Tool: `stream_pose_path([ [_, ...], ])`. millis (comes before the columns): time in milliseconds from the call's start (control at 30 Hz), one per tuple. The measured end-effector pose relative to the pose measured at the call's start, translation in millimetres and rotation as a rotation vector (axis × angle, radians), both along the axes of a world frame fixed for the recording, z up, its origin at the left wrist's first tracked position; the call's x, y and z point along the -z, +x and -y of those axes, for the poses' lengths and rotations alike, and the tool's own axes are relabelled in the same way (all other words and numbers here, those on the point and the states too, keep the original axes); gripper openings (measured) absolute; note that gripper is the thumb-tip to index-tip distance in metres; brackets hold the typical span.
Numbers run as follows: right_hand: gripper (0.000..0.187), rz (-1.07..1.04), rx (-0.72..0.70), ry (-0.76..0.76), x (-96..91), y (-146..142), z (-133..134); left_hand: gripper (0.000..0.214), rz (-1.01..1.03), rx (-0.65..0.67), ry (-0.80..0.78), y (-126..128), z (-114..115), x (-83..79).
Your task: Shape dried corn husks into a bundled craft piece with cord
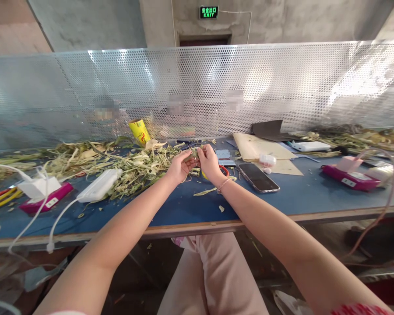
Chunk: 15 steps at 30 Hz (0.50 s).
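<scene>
left hand and right hand both pinching some greenish bit, dried leaf pile left of them, phone just right

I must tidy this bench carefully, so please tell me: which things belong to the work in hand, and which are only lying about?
Probably in the work:
left hand and right hand
small greenish piece between them
heap of dried leaves and stalks beside them

Probably just lying about:
smartphone
yellow cylinder
small white bottle
beige sheet
white corded block
</scene>
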State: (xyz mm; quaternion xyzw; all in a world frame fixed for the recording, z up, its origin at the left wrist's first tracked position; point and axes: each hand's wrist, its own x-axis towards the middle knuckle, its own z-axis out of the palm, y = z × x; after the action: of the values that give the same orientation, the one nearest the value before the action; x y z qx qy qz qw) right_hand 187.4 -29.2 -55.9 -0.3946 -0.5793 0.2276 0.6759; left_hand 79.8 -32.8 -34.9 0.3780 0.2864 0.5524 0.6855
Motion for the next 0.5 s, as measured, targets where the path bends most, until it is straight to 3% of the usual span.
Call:
stream_pose_path([
  [200,0.023,0.003,0.070,0.079,-4.3,6.1,5.7,0.008,-0.029,0.111,0.051,1.9,0.2,2.8],
  [500,0.025,-0.206,-0.155,-0.019,-10.3,3.1,8.1,0.017,-0.105,0.232,0.225,-9.6,-7.8,0.3],
])
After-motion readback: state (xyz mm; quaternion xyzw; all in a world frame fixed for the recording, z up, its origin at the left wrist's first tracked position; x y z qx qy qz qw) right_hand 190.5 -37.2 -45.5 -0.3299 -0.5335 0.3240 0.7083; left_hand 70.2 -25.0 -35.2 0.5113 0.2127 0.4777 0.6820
